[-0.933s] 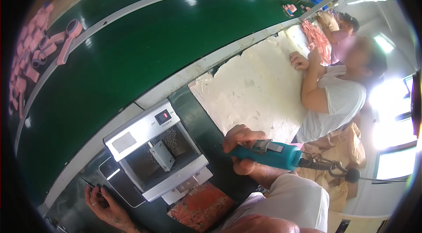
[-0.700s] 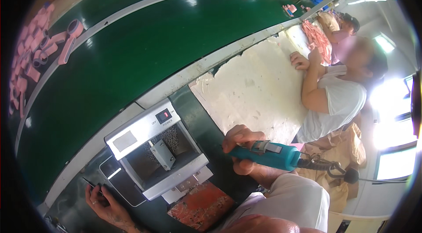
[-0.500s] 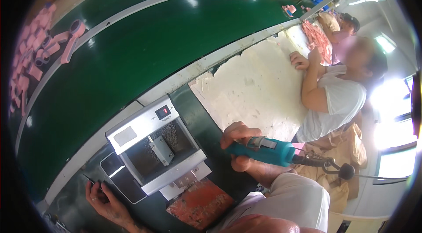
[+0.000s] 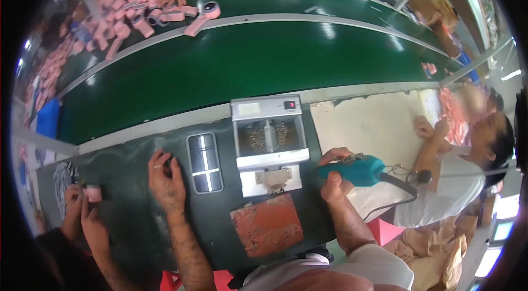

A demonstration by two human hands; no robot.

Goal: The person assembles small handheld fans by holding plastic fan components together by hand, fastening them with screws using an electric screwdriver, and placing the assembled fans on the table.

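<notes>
My right hand point(image 4: 335, 173) is wrapped round a teal electric screwdriver point(image 4: 360, 172), held level right of a screw feeder. A cord and a hanging hook join the tool's rear end. The silver screw feeder point(image 4: 273, 158) stands on the dark green bench, small screws heaped in its tray. My left hand point(image 4: 166, 181) rests on the bench left of a glossy black phone-like rectangle point(image 4: 203, 164). Its fingers are curled around something dark that I cannot make out. Close to the bench's front edge lies a worn red mat point(image 4: 267, 225).
A green conveyor belt point(image 4: 220, 65) runs behind the bench. Pink parts with grey ends point(image 4: 132, 5) are piled at far left. At left, another person's hands point(image 4: 91, 219) hold a small pink piece. A co-worker point(image 4: 451, 164) sits on the right beside a pale board point(image 4: 368, 126).
The view has swung left and levelled, bringing the left neighbour's hands into sight. My right hand still grips the screwdriver; my left hand stays beside the black rectangle.
</notes>
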